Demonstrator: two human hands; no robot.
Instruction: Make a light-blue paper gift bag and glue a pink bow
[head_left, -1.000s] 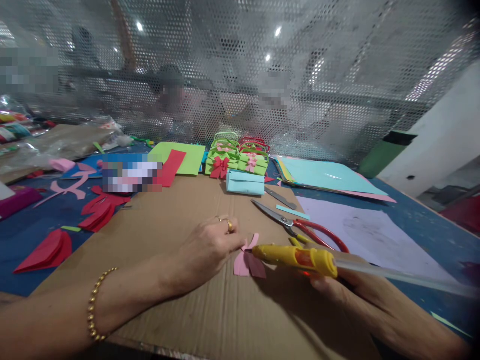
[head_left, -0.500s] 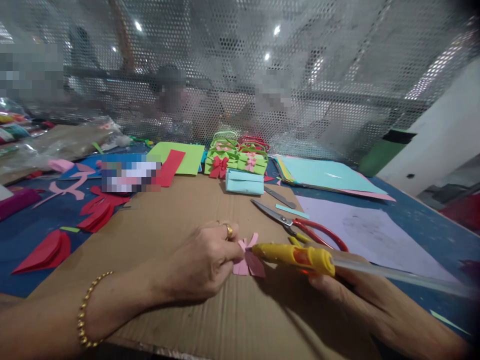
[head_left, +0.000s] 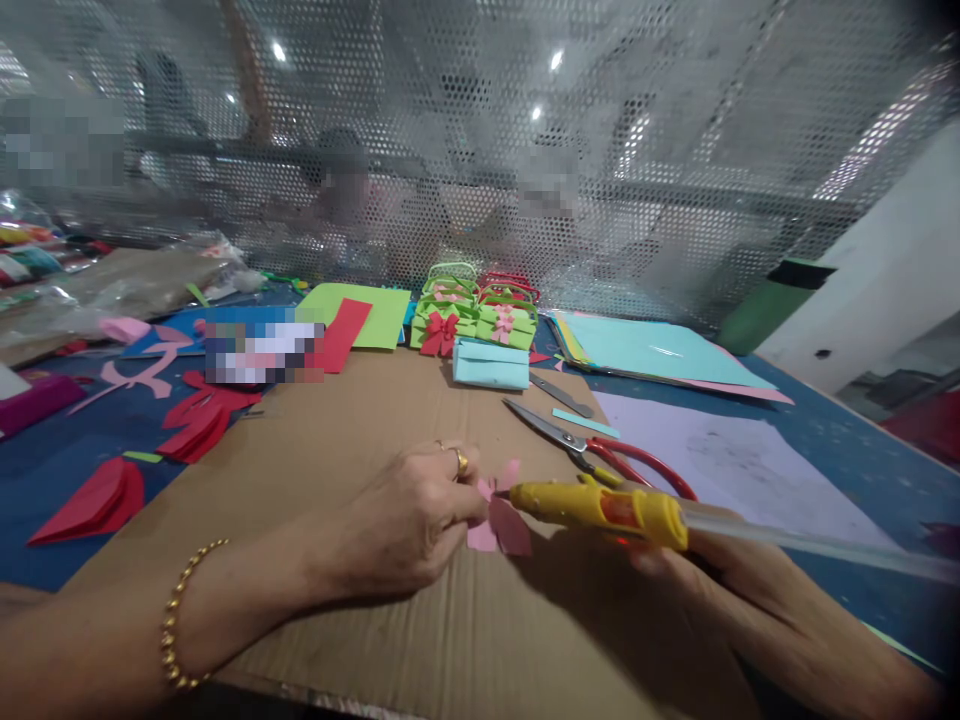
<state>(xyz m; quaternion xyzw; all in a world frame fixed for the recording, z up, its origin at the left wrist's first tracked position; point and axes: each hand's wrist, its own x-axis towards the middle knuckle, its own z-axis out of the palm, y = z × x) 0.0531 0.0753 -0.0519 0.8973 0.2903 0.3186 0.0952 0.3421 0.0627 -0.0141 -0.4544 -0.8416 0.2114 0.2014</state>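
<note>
Pinched fingers of my left hand (head_left: 420,515) grip the left side of a pink paper bow (head_left: 510,528) on the brown cardboard (head_left: 360,400); that side is partly hidden by the fingers. My right hand (head_left: 720,590) is wrapped round a yellow hot glue gun (head_left: 592,508), with a clear glue stick (head_left: 787,535) sticking out of its back. The gun's dark nozzle is at the middle of the bow; whether it touches the paper I cannot tell. Just behind the gun lie red-handled scissors (head_left: 637,465).
Behind the cardboard stand small green paper bags (head_left: 506,325) with bows and a light-blue folded paper piece (head_left: 491,365). Red paper cut-outs (head_left: 90,505) lie at left, coloured sheets (head_left: 667,350) at back right. A perforated metal screen (head_left: 450,130) closes the far side.
The glue gun and my right hand have shifted slightly to the right. My left hand stays on the bow.
</note>
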